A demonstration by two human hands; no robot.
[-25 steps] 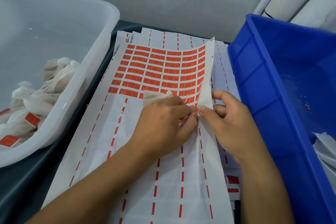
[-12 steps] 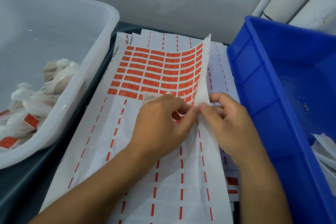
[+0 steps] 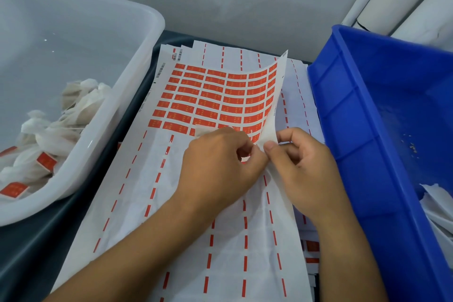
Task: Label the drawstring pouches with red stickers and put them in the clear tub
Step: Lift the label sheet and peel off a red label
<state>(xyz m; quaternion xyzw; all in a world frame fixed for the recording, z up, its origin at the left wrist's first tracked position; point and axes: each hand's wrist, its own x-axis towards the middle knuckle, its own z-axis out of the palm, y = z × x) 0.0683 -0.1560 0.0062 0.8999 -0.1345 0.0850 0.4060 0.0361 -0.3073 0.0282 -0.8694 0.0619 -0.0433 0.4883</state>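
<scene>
**A:** Your right hand [image 3: 304,169] is pinching the right edge of the sticker sheet [image 3: 220,95] between thumb and curled fingers, bending that edge up so the sheet is curving like a shallow trough.

**B:** And your left hand [image 3: 215,167] is meeting it at the same spot, fingertips curled in and pinching at the sheet's edge. A bit of white fabric [image 3: 202,131] is poking out from under that hand; I cannot tell whether it is a pouch.

**A:** Look at the sheet you are holding: the red stickers [image 3: 210,105] are sitting in tidy rows across its far half, small rectangles with pale markings too fine to read. The near half is showing bare white backing with only thin red dashes running in columns.

**B:** More sheets are lying stacked beneath it on the dark table [image 3: 29,252].

**A:** The pouches [image 3: 73,110] are lying in the clear tub [image 3: 137,95] to your left, a loose heap of thin, crumpled, off-white fabric. A few are showing red stickers on them.

**B:** On your right the blue bin [image 3: 367,144] is sitting just beside the sheets, with some white fabric or paper [image 3: 438,201] showing at its near end.
</scene>
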